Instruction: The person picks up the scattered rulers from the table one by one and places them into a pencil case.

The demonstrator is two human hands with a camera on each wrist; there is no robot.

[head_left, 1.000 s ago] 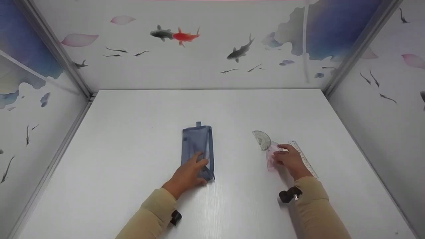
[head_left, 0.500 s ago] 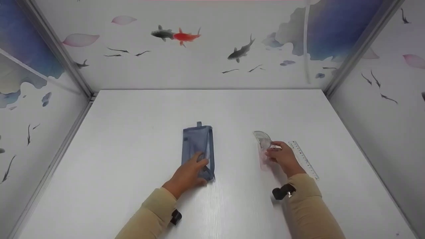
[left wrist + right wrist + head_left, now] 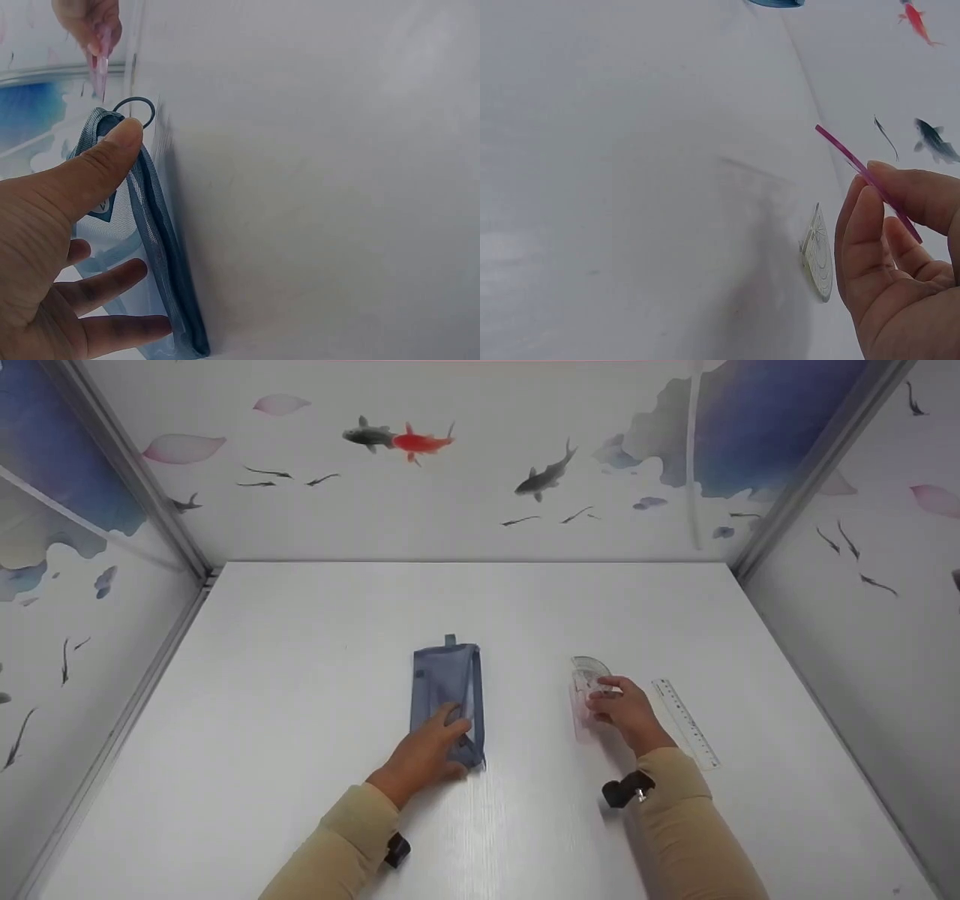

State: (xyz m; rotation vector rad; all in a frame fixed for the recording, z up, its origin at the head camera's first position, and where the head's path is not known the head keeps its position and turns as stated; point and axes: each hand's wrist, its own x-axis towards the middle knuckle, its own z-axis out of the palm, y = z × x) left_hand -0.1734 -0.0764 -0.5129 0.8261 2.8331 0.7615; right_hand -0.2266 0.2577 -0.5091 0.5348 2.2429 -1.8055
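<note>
A blue mesh pencil case [image 3: 433, 679] lies lengthwise on the white table. My left hand [image 3: 417, 750] rests on its near end; in the left wrist view the thumb [image 3: 112, 154] lies over the case's end and the other fingers spread against its mesh side. Between thumb and fingers, my right hand [image 3: 631, 714] pinches a see-through pink set square [image 3: 580, 716], which appears edge-on as a thin strip in the right wrist view. Beyond it lies a clear protractor [image 3: 591, 663], partly overlapped by the set square in the head view.
To the right of my right hand lies a clear straight ruler [image 3: 684, 720], slanting on the table. White panels printed with fish and petals wall the table [image 3: 300, 622] at the back and on both sides.
My right hand has moved left with the set square, away from the ruler and toward the pencil case. The left hand and the case have stayed in place.
</note>
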